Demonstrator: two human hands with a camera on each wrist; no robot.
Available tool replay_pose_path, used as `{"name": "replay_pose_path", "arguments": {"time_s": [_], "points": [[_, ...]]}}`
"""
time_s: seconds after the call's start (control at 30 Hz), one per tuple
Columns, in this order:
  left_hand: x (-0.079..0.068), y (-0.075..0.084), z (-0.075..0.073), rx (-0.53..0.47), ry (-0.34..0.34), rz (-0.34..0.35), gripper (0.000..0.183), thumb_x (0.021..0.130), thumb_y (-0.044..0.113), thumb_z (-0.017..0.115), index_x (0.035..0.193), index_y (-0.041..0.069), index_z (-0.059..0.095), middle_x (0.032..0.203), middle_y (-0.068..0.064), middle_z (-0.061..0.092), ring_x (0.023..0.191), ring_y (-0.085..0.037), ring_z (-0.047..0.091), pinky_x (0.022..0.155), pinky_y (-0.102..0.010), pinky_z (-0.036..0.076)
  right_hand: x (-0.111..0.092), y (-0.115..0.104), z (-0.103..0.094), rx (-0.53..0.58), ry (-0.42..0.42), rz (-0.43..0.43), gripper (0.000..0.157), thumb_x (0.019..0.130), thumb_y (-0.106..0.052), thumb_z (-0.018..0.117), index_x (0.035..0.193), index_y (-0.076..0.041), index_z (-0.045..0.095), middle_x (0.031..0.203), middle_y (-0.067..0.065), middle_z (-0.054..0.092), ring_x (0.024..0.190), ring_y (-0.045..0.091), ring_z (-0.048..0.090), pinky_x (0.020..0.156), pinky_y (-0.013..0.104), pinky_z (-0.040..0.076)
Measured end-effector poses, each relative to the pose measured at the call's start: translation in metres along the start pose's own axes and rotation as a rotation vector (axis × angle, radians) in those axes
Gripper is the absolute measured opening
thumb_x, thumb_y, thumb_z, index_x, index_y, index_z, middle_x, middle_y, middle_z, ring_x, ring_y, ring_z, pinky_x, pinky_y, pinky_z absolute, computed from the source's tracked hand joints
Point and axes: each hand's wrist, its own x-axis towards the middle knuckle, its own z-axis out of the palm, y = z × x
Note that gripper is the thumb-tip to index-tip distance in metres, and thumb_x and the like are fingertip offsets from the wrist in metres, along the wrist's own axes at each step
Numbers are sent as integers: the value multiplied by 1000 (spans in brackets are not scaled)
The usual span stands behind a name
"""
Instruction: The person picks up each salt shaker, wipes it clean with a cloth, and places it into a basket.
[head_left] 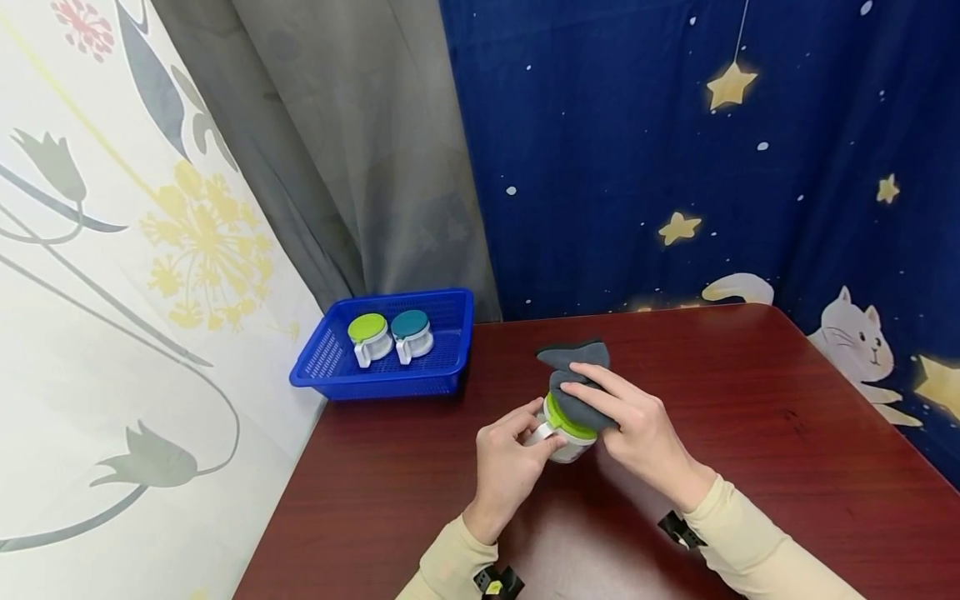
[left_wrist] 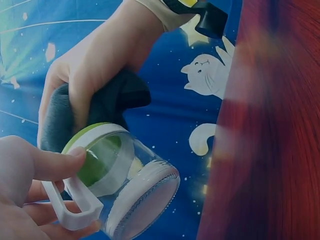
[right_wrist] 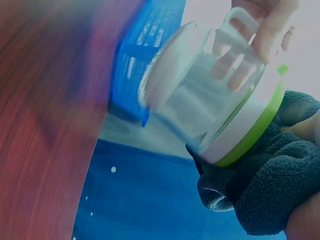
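Note:
My left hand [head_left: 510,458] grips the white handle of a clear glass jar [left_wrist: 145,195] with a green lid [head_left: 567,419]. The jar is tilted, and some white contents show at its base end in the left wrist view. My right hand [head_left: 641,421] holds a dark grey cloth [right_wrist: 272,175] bunched against the lid, with part of the cloth [head_left: 573,357] sticking out beyond the fingers. In the right wrist view the cloth covers the lid's top, while the lid's green edge [right_wrist: 255,135] stays visible.
A blue plastic basket [head_left: 382,386] stands at the table's back left. Inside are a jar with a green lid [head_left: 367,327] and one with a teal lid [head_left: 410,323], both with white handles. The dark red wooden table [head_left: 390,492] meets curtains behind and a patterned wall at left.

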Motion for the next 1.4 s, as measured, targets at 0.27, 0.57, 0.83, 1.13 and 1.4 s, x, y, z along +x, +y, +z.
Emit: {"name": "replay_pose_path", "arguments": {"time_s": [0.27, 0.57, 0.83, 1.13, 1.4], "points": [[-1, -1, 5, 20, -19, 58, 25, 67, 10, 92, 70, 18, 68, 98, 10, 74, 86, -6, 70, 62, -22, 54, 6, -15, 1, 131, 14, -3, 65, 72, 19, 56, 125, -15, 72, 136, 11, 62, 118, 28, 64, 102, 22, 44], [-1, 2, 4, 27, 1, 111, 28, 69, 14, 93, 90, 24, 76, 85, 18, 68, 73, 2, 62, 62, -18, 50, 10, -21, 0, 71, 68, -155, 60, 70, 18, 57, 119, -11, 74, 131, 15, 64, 116, 35, 63, 102, 30, 46], [-4, 7, 3, -41, 29, 149, 23, 69, 9, 93, 71, 11, 69, 111, -3, 74, 96, -14, 71, 65, -23, 57, 7, -14, -2, -57, 42, -130, 59, 69, 13, 56, 118, -15, 75, 134, 13, 62, 121, 34, 60, 93, 40, 53], [-6, 8, 2, -18, 22, 105, 25, 68, 11, 94, 73, 9, 70, 115, -10, 73, 104, -19, 71, 71, -25, 58, 0, 4, -8, -173, -48, 27, 62, 70, 14, 67, 122, -18, 72, 138, 9, 59, 125, 29, 57, 85, 51, 56], [-3, 7, 0, -31, 37, 107, 25, 68, 12, 94, 74, 8, 70, 115, -10, 73, 103, -21, 71, 74, -27, 58, -4, 8, -12, -198, -100, 126, 62, 74, 12, 63, 127, -19, 70, 142, 7, 56, 127, 28, 55, 91, 50, 54]]}}
